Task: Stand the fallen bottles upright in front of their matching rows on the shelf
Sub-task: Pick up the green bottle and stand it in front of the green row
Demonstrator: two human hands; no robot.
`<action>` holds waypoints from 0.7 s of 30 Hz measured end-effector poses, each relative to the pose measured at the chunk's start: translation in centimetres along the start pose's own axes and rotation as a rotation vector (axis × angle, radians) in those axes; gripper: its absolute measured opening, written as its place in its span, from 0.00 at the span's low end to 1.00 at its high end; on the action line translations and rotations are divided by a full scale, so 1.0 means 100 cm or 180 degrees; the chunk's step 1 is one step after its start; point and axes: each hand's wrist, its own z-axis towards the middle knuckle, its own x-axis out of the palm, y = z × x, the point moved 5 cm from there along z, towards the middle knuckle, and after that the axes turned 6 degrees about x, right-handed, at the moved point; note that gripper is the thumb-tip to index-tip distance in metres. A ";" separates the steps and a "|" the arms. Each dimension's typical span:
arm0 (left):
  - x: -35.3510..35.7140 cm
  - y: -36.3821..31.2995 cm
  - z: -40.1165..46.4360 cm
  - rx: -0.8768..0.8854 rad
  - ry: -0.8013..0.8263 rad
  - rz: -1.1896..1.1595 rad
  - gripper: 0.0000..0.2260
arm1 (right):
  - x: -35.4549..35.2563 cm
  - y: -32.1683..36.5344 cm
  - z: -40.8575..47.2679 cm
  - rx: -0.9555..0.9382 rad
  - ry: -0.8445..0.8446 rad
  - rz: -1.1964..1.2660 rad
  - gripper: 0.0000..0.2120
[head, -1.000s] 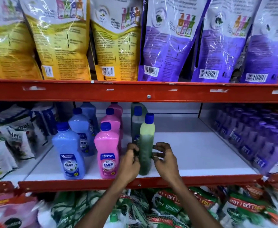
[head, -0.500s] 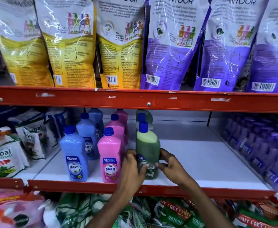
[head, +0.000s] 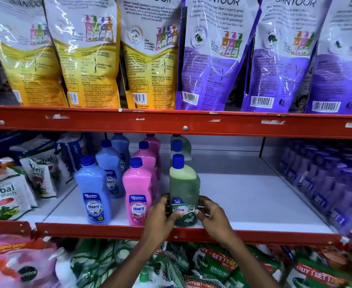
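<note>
1. The green bottle stands upright at the front of the shelf, held low down between both hands, with more green bottles lined up straight behind it.
2. The left hand is curled around the bottle's left side with the thumb on the label; the right hand presses the right side with bent fingers. Both are closed on the bottle, not wrapped fully round it.
3. The step in hand looks like squaring the bottle up: label facing out, base flat, cap in line with the row behind. A small twist with both hands should do it, and letting go one hand at a time would guard against a wobble.
4. Just to the left of the left hand stands a pink bottle, very near; a wide elbow or knuckle could knock it. Beyond it stands a blue bottle.
5. To the right of the right hand the shelf is bare for a good stretch before the purple bottles.
6. The red front edge runs directly under both wrists, so the base should not slide any nearer to it.
7. I judge the task nearly done; no fallen bottles show.
</note>
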 end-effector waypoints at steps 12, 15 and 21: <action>-0.005 -0.003 -0.016 0.0199 -0.0136 -0.0124 0.19 | 0.003 0.004 -0.016 0.0059 -0.0079 0.0182 0.19; -0.021 -0.003 -0.044 0.0359 -0.0836 -0.0139 0.17 | 0.007 0.001 -0.022 0.0104 -0.0283 0.0303 0.26; -0.074 0.019 -0.075 0.0292 -0.2211 0.0236 0.26 | 0.043 0.017 -0.039 0.0069 -0.1062 -0.0282 0.51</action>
